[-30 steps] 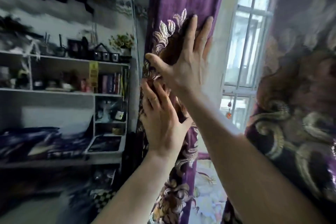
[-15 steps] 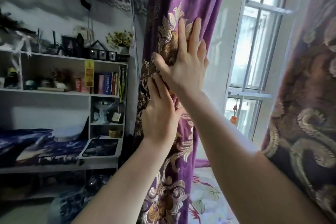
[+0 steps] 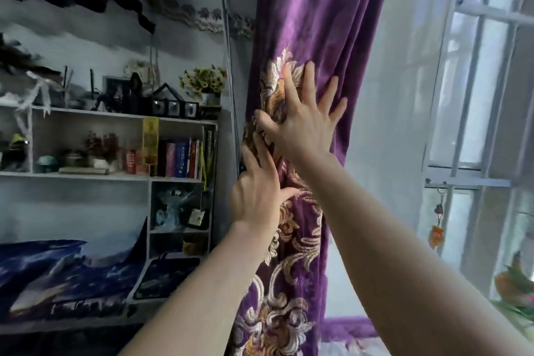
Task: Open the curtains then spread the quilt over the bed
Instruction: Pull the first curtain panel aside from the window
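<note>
A purple velvet curtain [image 3: 318, 23] with gold embroidery hangs bunched in a narrow column left of the window. My right hand [image 3: 303, 121] presses flat on its folds, fingers spread and straight. Just below, my left hand [image 3: 257, 191] lies flat against the curtain's left edge, fingers pointing up. Neither hand grips the cloth. A floral bedcover [image 3: 514, 289] shows at the lower right corner; the quilt cannot be made out.
A white shelf unit [image 3: 109, 176] with books, a flower pot and ornaments stands to the left against the wall. A barred window [image 3: 474, 95] is uncovered on the right, with a small charm [image 3: 436, 234] hanging from its bar. A thin rod [image 3: 229, 66] leans by the curtain.
The curtain has been pushed further left and bunched tighter, exposing more window. Both hands moved left with it, and the second curtain at the right edge has left the view.
</note>
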